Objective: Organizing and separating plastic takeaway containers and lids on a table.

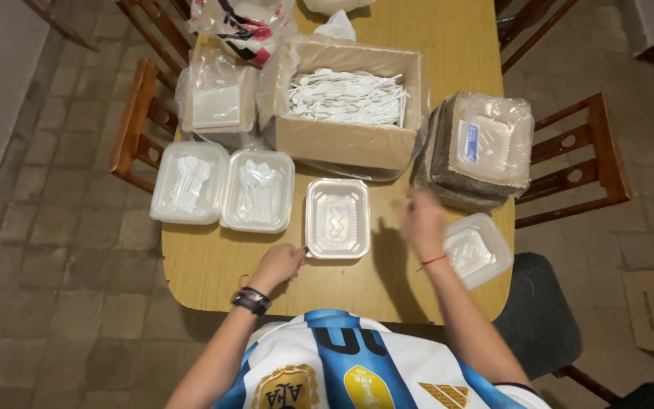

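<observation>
**Left grip on the foil tray, right hand lifted**

My left hand point(278, 265) pinches the near-left corner of the empty foil tray point(337, 218), fingers curled tight on its rim. My right hand point(421, 221) hangs above the worktop point(213, 265), blurred, so I cannot tell how far its grip is open; it touches nothing I can see. The tray sits flat near the worktop's middle, rectangular, silvery, with a ribbed floor. Left of it lie two lidded clear containers point(225, 188) of white cutlery; behind it stands a cardboard box point(346, 102) of plastic spoons.
</observation>
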